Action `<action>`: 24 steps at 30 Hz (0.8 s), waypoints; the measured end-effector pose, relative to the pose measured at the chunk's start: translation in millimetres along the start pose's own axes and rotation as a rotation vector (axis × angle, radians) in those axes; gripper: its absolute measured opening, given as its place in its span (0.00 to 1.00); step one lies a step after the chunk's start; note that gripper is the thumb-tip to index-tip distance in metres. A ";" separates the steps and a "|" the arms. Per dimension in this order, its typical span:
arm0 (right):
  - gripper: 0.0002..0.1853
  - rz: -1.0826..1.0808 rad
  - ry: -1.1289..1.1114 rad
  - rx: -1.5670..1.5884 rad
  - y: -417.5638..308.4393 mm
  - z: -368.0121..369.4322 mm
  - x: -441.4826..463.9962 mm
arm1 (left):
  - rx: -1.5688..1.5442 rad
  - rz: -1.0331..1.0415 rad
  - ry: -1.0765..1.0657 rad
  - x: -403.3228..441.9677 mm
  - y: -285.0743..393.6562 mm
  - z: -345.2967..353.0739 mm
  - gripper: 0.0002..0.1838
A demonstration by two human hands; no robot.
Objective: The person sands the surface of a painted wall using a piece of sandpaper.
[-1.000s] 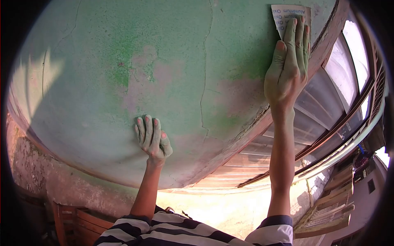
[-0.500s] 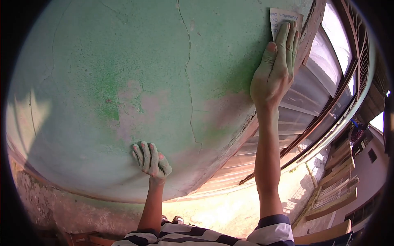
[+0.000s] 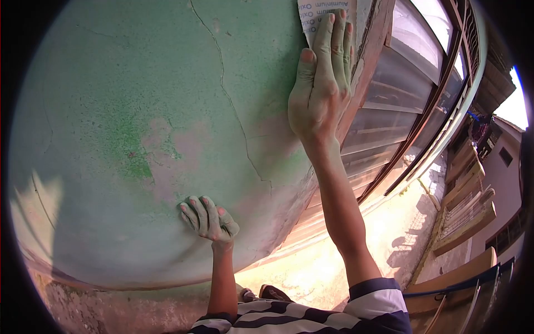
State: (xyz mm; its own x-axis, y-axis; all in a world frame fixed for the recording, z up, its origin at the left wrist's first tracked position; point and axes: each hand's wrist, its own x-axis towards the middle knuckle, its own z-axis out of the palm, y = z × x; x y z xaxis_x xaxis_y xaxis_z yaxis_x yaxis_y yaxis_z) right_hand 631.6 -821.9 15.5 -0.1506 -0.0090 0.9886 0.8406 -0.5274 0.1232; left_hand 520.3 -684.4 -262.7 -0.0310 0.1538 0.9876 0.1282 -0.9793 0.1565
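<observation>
My right hand [image 3: 325, 78] lies flat with its fingers stretched over a piece of sandpaper [image 3: 311, 21], pressing it against the green wall [image 3: 183, 72] near the wall's right edge. Printed words, "Aluminium Oxide" in part, show on the paper's back. Lower down, my left hand [image 3: 208, 220] rests on the wall with its fingers somewhat bent and apart, holding nothing. Both hands look dusted with pale green powder. The wall has a long thin crack and worn pinkish patches between the hands.
Right of the wall edge are louvred window panes [image 3: 389, 106] in a brown frame. Below them runs a sunlit ground strip [image 3: 311, 267]. Wooden structures [image 3: 467, 228] and another building stand at the far right. A shoe [image 3: 273, 293] shows near my striped shirt.
The view has shifted and turned. My right hand and the sandpaper now appear further left, still by the wall's edge. My left hand appears lower than at first, still on the wall.
</observation>
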 end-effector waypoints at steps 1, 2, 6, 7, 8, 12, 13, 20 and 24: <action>0.25 0.038 -0.012 0.011 -7.9 -0.3 -17.0 | -0.003 0.002 -0.007 -0.9 -0.3 -0.6 0.27; 0.26 0.073 -0.075 0.011 -18.5 -5.2 -45.4 | -0.002 0.003 -0.020 -1.1 -0.6 -1.1 0.27; 0.29 0.178 -0.270 0.010 -56.5 -23.0 -166.2 | 0.012 0.013 -0.042 0.1 -2.1 -3.3 0.27; 0.29 0.174 -0.265 0.011 -52.0 -20.6 -163.6 | 0.013 0.014 -0.035 0.9 -0.8 -0.9 0.27; 0.28 0.155 -0.249 -0.007 -45.6 -17.3 -159.1 | 0.007 0.015 -0.035 1.8 -1.5 -1.1 0.27; 0.27 0.185 -0.111 0.037 -22.9 -13.6 -61.6 | 0.001 0.028 -0.023 3.6 -2.9 -3.2 0.27; 0.27 0.192 -0.106 0.028 -22.0 -14.7 -58.6 | -0.007 0.037 -0.027 3.3 -2.4 -3.6 0.27; 0.29 0.356 -0.207 -0.034 -50.1 -32.8 -224.3 | 0.002 0.073 -0.024 -0.7 -10.6 -3.5 0.27; 0.29 0.480 -0.205 -0.029 -57.0 -39.1 -265.7 | 0.021 0.055 -0.032 1.0 -6.8 -4.2 0.27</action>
State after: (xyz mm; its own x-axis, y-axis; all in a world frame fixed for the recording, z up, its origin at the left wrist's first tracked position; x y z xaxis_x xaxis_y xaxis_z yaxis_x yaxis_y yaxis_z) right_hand 603.3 -822.7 -257.6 0.3555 -0.0907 0.9303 0.7748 -0.5282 -0.3476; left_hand 515.2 -678.2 -262.8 0.0079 0.1040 0.9945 0.1496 -0.9835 0.1017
